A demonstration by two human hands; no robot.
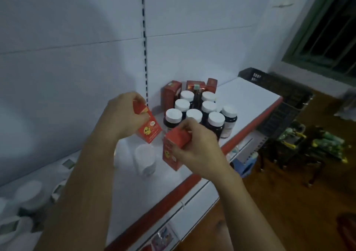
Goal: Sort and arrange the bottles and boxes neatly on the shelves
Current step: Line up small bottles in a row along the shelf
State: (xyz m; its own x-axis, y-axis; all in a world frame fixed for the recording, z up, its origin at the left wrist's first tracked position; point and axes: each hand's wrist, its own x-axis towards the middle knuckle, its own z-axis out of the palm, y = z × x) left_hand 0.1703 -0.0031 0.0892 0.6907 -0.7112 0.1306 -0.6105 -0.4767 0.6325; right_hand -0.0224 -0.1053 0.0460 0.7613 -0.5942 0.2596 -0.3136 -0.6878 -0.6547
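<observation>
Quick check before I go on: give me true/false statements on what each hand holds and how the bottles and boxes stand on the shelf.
The left hand holds a red box. True.
The right hand is empty. False: it grips a second red box.
The dark bottles have black caps. False: the caps are white.
Dark red cartons stand behind the bottles. True.
The shelf has a blue front edge. False: it is red.

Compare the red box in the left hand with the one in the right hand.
The left box, in the left hand, is higher and farther back; the right box, in the right hand, is lower, nearer the shelf's red edge. The left box leans steeply; the right box is nearer upright, top face showing. Both are red with a yellow cartoon print.
</observation>
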